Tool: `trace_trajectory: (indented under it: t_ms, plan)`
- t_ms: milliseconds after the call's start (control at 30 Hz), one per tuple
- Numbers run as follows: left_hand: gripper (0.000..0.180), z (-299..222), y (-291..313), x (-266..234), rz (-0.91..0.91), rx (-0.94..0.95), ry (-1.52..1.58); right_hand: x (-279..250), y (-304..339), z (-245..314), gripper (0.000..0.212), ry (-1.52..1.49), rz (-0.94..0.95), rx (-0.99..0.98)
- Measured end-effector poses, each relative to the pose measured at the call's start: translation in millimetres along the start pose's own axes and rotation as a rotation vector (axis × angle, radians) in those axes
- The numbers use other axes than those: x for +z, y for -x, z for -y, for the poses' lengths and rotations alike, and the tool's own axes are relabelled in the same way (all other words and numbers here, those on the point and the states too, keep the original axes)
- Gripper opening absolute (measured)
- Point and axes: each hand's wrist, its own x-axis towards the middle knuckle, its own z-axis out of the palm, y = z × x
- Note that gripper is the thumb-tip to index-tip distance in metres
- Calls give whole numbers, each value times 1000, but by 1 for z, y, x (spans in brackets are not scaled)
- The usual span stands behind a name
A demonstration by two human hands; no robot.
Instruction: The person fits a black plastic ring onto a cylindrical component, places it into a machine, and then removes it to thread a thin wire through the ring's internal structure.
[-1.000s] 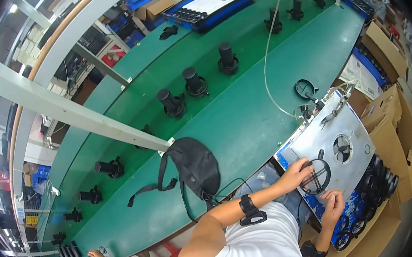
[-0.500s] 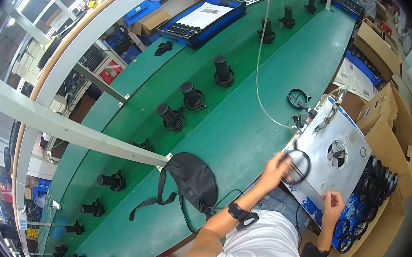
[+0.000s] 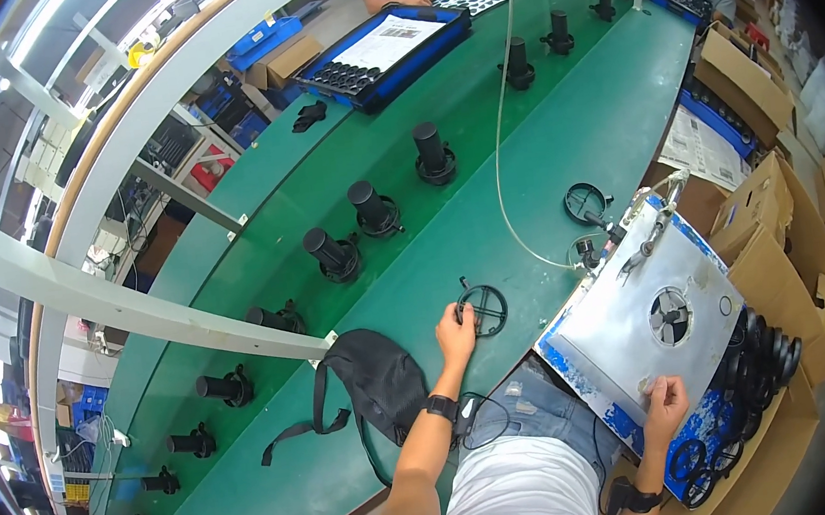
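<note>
Over the green bench, my left hand (image 3: 456, 335) is closed on the edge of a black plastic ring with cross spokes (image 3: 491, 327). Whether the ring touches the bench top is hard to tell. My right hand (image 3: 665, 406) is at the near edge of a flat metal plate (image 3: 607, 338), fingertips pinched together; anything between them is too small to make out. A round opening with a black spoked part (image 3: 671, 316) is set in the plate, and a thin ring (image 3: 725, 305) lies beside it. Another black ring with a stem (image 3: 585, 203) rests on the bench beyond the plate.
A black bag (image 3: 378, 387) lies left of my left forearm. Black cylinders on round bases (image 3: 374, 209) line the green conveyor. A thin hose (image 3: 500, 168) hangs above the bench. Black rings (image 3: 746, 373) and cardboard boxes (image 3: 769, 255) stand to the right. Other people sit farther along.
My left hand has moved left from the metal plate to the green bench, carrying the black ring. The right hand stays near the plate's edge. The whole view has shifted slightly.
</note>
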Motion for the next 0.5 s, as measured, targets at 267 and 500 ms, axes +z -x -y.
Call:
trace_trajectory:
  t_ms: [267, 500]
  plan:
    - [31, -5, 3, 4, -55, 95, -155, 14, -2, 16, 13, 93, -110, -176]
    - [32, -6, 5, 7, -84, 127, -167, 15, -4, 19, 19, 157, -100, -218]
